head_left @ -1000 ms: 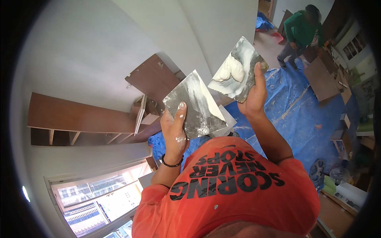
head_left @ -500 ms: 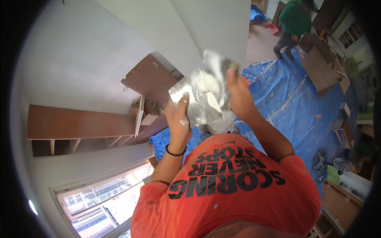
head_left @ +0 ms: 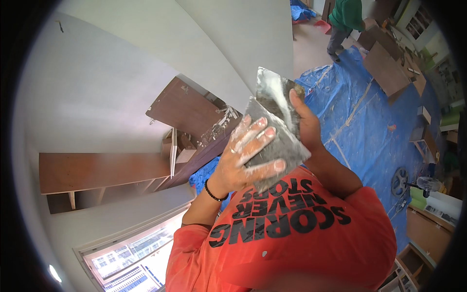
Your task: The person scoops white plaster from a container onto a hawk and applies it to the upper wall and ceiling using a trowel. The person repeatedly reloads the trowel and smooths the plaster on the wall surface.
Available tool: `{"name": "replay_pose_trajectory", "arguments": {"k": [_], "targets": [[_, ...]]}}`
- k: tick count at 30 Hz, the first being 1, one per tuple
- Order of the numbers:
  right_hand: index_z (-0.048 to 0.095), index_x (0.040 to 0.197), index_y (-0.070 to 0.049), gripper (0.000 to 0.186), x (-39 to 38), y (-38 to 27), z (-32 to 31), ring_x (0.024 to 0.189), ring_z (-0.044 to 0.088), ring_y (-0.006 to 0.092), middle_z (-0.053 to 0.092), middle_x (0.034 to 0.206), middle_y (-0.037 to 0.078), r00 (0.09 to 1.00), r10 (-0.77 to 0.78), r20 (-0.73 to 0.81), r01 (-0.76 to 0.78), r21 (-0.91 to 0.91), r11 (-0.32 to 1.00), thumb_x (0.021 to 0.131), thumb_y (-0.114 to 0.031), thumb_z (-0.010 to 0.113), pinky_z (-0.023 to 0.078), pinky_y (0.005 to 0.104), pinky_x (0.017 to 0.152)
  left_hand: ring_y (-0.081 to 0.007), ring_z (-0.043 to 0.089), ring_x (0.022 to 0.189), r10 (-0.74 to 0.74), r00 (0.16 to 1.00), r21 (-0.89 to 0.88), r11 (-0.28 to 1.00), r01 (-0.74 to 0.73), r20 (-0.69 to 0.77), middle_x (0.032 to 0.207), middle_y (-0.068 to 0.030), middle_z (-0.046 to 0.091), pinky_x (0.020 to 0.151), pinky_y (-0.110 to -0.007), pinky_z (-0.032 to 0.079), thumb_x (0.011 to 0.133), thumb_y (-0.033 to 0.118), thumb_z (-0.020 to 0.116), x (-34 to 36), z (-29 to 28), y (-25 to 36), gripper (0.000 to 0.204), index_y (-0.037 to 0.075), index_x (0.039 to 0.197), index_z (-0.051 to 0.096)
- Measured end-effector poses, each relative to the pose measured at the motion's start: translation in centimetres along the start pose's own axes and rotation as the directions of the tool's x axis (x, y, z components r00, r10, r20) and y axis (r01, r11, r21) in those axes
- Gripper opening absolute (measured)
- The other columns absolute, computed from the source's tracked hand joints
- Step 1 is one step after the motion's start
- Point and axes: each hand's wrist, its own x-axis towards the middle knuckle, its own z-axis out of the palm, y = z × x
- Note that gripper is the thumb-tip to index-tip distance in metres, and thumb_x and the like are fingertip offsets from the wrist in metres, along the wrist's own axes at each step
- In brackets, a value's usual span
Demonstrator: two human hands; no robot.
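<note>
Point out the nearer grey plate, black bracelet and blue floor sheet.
Nearer grey plate (head_left: 288,149), head view: uncovered part of its face.
Black bracelet (head_left: 212,196), head view: lower beads.
Blue floor sheet (head_left: 372,131), head view: middle stretch.

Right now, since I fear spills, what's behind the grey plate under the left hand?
Behind the grey plate, a second plate with a white smear shows past its edge, held by the right hand. Part of that plate, and anything between, is covered.
</note>
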Motion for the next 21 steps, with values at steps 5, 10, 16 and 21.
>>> {"name": "replay_pose_trajectory", "arguments": {"k": [5, 10, 16, 21], "targets": [[0.056, 0.134, -0.004, 0.043, -1.1, -1.5, -0.8, 0.109, 0.068, 0.0250, 0.067, 0.123, 0.013, 0.997, -0.071, -0.020, 0.069, -0.057, 0.996, 0.108, -0.037, 0.048, 0.054, 0.0414, 0.097, -0.0359, 0.048, 0.141, -0.152, 0.988, 0.227, 0.962, 0.149, -0.006, 0.147, -0.0110, 0.057, 0.116, -0.061, 0.033, 0.087, 0.013, 0.067, -2.5, -0.1, -3.3, 0.041, 0.027, 0.125, 0.071], [0.052, 0.141, -0.006, 0.043, 0.4, -1.9, -1.6, 0.121, 0.062, 0.0250, 0.063, 0.134, 0.012, 0.981, -0.194, 0.018, 0.195, -0.078, 0.978, 0.109, -0.034, 0.045, 0.048, 0.0415, 0.107, -0.0355, 0.058, 0.129, -0.206, 0.976, 0.445, 0.882, 0.152, 0.075, 0.139, -0.0144, 0.062, 0.108, -0.050, 0.042, 0.092, 0.011, 0.063, -2.9, -2.4, -5.8, 0.045, 0.017, 0.137, 0.062], [0.050, 0.144, -0.004, 0.049, 1.8, 0.2, -3.0, 0.124, 0.059, 0.0241, 0.060, 0.137, 0.009, 0.852, -0.516, -0.091, 0.457, -0.351, 0.817, 0.105, -0.033, 0.056, 0.048, 0.0400, 0.105, -0.0186, 0.059, 0.108, -0.692, 0.603, -0.249, 0.713, 0.655, -0.396, 0.116, -0.0126, 0.066, 0.095, -0.036, 0.046, 0.108, 0.031, 0.051, -1.9, 3.5, -1.0, 0.044, -0.002, 0.137, 0.055], [0.049, 0.145, -0.004, 0.053, 3.5, -2.9, -1.9, 0.126, 0.058, 0.0257, 0.057, 0.140, 0.011, 0.792, -0.583, -0.180, 0.539, -0.240, 0.807, 0.104, -0.036, 0.059, 0.049, 0.0420, 0.104, -0.0193, 0.061, 0.086, -0.732, 0.632, -0.158, 0.676, 0.719, -0.254, 0.094, -0.0102, 0.069, 0.081, -0.036, 0.051, 0.108, 0.032, 0.051, -6.6, 2.4, -4.4, 0.043, -0.003, 0.132, 0.055]]}}
